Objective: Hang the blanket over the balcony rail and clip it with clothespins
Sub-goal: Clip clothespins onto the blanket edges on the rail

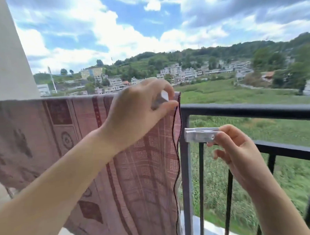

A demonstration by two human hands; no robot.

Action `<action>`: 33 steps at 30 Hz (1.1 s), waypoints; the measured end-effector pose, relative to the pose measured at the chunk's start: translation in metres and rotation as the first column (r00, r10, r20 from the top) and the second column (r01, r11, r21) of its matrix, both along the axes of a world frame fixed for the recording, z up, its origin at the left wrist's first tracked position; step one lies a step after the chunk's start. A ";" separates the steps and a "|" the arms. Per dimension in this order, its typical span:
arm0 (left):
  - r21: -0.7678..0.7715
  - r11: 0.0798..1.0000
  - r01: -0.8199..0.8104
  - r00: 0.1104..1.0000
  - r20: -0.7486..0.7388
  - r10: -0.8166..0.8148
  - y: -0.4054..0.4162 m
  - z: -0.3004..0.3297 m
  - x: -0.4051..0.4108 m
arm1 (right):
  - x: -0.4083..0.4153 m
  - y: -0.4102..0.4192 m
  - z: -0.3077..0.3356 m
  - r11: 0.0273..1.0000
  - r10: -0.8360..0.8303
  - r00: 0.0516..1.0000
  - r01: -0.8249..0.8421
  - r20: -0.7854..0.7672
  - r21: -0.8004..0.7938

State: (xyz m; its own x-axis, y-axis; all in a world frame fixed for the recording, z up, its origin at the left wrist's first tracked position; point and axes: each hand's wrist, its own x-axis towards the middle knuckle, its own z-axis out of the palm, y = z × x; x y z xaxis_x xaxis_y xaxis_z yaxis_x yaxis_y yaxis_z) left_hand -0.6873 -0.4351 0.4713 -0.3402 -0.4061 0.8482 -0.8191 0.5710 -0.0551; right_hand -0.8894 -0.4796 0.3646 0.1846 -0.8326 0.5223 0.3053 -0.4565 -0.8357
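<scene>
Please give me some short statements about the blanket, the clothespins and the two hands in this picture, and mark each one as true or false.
1. The blanket hangs over the balcony rail. True.
2. The left hand is empty. False: it pinches a white clothespin at the blanket's top right corner.
3. The right hand holds a second white clothespin. True.
4. The second clothespin is already clipped on the blanket. False: it is held in the air to the right of the blanket's edge, in front of the railing bars.
5. The blanket covers the whole rail. False: the rail to the right of the blanket is bare.
</scene>
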 end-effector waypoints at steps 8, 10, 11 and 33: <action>0.485 0.756 -0.439 0.806 0.585 0.093 -0.049 0.085 -0.013 | -0.008 0.000 0.032 0.966 -0.237 0.970 0.230 -0.054 -0.114; 0.543 0.758 -0.361 0.856 0.515 0.039 -0.059 0.084 -0.017 | -0.007 -0.002 0.041 0.952 -0.268 0.961 0.253 -0.069 -0.173; 0.567 0.764 -0.309 0.888 0.459 0.019 -0.061 0.082 -0.018 | -0.005 -0.003 0.045 0.942 -0.286 0.955 0.264 -0.080 -0.207; 0.649 0.747 0.144 0.990 -0.101 -0.103 -0.056 0.063 -0.005 | 0.025 -0.029 0.068 0.936 -0.298 0.935 0.247 -0.192 -0.250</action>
